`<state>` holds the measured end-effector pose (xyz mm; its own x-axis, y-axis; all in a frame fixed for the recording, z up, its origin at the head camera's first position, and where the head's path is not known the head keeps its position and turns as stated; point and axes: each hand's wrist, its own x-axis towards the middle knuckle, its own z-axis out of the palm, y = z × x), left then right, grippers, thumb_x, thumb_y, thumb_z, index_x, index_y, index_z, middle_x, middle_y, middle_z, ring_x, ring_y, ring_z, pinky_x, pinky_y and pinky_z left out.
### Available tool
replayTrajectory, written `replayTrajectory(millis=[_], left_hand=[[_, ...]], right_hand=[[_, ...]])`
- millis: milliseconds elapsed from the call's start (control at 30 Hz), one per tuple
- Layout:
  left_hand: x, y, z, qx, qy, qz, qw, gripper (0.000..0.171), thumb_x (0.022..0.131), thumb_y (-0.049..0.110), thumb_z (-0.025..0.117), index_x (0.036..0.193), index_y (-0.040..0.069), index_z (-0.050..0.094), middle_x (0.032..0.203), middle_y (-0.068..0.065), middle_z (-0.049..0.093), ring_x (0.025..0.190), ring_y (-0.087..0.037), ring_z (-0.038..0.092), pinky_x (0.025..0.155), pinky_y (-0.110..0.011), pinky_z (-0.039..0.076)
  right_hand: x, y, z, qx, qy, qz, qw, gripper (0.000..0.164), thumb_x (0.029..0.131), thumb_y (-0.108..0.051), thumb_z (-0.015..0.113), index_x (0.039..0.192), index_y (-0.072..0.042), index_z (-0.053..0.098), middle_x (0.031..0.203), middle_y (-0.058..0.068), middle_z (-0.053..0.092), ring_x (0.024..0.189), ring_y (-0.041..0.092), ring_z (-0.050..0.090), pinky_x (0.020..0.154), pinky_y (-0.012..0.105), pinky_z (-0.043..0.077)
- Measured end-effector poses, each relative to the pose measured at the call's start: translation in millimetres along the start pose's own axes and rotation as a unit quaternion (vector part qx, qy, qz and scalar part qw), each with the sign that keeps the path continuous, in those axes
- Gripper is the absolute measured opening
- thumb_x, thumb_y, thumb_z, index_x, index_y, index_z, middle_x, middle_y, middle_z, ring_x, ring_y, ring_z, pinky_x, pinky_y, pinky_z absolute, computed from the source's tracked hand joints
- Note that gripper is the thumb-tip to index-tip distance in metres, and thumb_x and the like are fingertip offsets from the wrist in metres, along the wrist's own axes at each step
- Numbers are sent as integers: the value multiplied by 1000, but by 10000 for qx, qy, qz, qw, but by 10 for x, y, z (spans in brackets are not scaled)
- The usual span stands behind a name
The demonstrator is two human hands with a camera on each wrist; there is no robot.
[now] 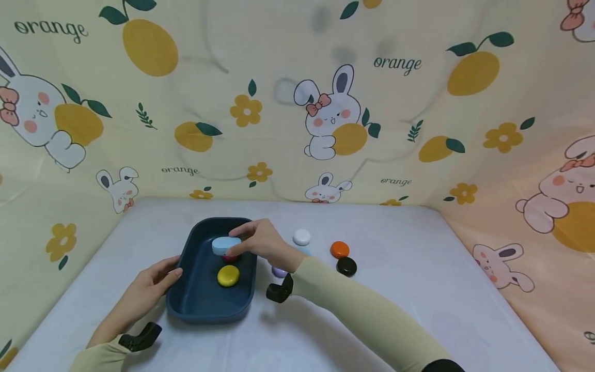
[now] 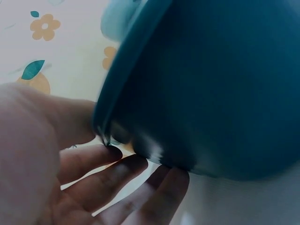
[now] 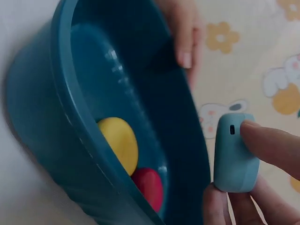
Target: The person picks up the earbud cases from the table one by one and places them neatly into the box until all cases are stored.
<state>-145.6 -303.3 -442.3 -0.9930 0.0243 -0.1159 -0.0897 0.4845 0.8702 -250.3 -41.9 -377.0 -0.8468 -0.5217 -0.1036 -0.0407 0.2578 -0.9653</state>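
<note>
A dark blue plastic tub stands on the white table. My left hand holds its left side, with the thumb at the rim and the fingers against the outer wall. Over the tub, my right hand pinches a light blue rounded piece between thumb and fingers. A small dark slot shows in that piece's side in the right wrist view. Inside the tub lie a yellow round piece and a red one, which the held piece partly hides in the head view.
Right of the tub lie a white round piece, an orange one, a black one and a purple one partly hidden by the right wrist. Another light blue piece shows behind that wrist. A printed cloth hangs behind the table.
</note>
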Motion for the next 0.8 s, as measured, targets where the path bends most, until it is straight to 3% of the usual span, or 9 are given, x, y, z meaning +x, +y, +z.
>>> replayTrajectory(millis=[200, 467, 800], left_hand=[[-7, 3, 6, 1, -1, -6, 10000, 73, 102, 45, 49, 151, -5, 28, 147, -30, 38, 130, -44, 44, 98, -48, 48], [-15, 15, -4, 24, 1, 60, 10000, 70, 103, 43, 49, 151, -5, 29, 146, -30, 39, 129, -44, 45, 97, -48, 49], [-21, 35, 7, 122, 42, 100, 9999, 70, 103, 43, 49, 150, -5, 30, 145, -30, 41, 128, -43, 47, 96, -48, 50]], right_hand=[[75, 12, 152, -275, -138, 247, 9992, 27, 69, -5, 90, 92, -11, 78, 93, -2, 68, 86, 16, 59, 77, 27, 53], [102, 74, 298, -628, -146, 227, 9977, 25, 68, -7, 91, 89, -11, 78, 90, -1, 66, 83, 15, 56, 71, 24, 53], [96, 108, 434, -1087, 327, 272, 9932, 30, 66, -12, 93, 92, -11, 77, 89, -5, 65, 79, 10, 57, 66, 21, 53]])
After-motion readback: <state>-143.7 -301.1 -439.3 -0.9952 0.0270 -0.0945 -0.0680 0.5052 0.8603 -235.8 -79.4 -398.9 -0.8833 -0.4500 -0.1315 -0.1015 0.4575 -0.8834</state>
